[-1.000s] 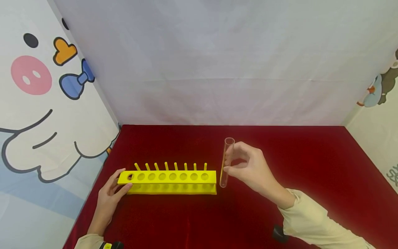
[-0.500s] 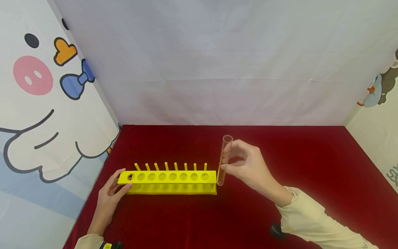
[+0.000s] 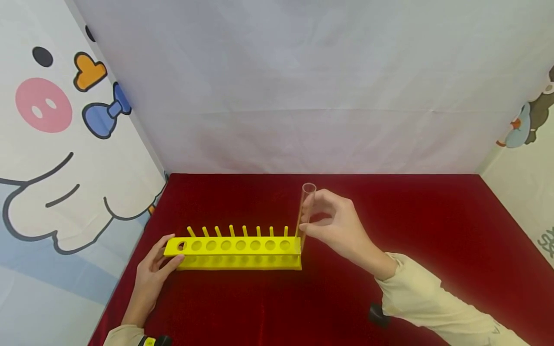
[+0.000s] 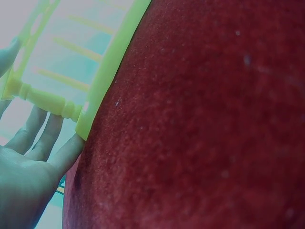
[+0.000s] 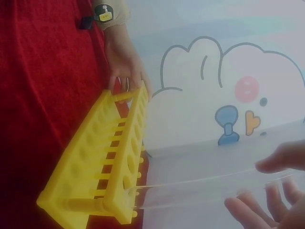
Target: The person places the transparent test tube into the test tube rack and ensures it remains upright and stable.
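my right hand (image 3: 335,230) pinches the glass tube (image 3: 304,211) beside the yellow rack (image 3: 235,252) my left hand (image 3: 151,274) grips; next i'd judge it needs lining up over an end hole.

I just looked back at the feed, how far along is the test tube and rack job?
Done: nothing is racked; the yellow rack shows empty holes. In hand: the right hand pinches a glass tube upright at the rack's right end while the left hand grips its left end. Left: seating the tube.
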`<state>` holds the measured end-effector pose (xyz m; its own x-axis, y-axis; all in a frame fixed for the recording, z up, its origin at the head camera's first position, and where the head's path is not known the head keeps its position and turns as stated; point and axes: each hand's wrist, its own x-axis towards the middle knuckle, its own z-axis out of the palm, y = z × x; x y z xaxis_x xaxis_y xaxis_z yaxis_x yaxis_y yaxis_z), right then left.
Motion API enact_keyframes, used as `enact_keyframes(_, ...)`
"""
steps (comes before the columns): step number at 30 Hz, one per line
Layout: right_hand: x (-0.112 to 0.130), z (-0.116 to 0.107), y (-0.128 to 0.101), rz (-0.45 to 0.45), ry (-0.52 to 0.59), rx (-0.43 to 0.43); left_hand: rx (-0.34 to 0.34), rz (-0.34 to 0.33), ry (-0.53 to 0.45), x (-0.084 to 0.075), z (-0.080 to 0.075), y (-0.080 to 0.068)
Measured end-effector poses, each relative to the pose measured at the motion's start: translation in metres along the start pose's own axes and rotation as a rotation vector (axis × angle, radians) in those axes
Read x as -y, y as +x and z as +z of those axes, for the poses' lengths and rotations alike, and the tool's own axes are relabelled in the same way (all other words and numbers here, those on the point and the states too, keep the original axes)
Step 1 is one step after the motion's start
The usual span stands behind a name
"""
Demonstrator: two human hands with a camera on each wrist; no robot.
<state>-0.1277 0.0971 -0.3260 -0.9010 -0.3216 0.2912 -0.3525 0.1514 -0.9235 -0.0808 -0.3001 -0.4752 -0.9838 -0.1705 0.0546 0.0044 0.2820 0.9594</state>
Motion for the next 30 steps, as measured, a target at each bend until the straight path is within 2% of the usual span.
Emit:
enact_keyframes(19, -0.002, 0.009, 0.013, -0.002, -0.022, 0.017, 0.013, -0.002, -0.011, 0.001, -0.001, 0.001)
enact_keyframes(30, -0.006, 0.017, 0.015, -0.007, 0.008, 0.037, 0.012, -0.004, -0.010, 0.000, 0.000, 0.001)
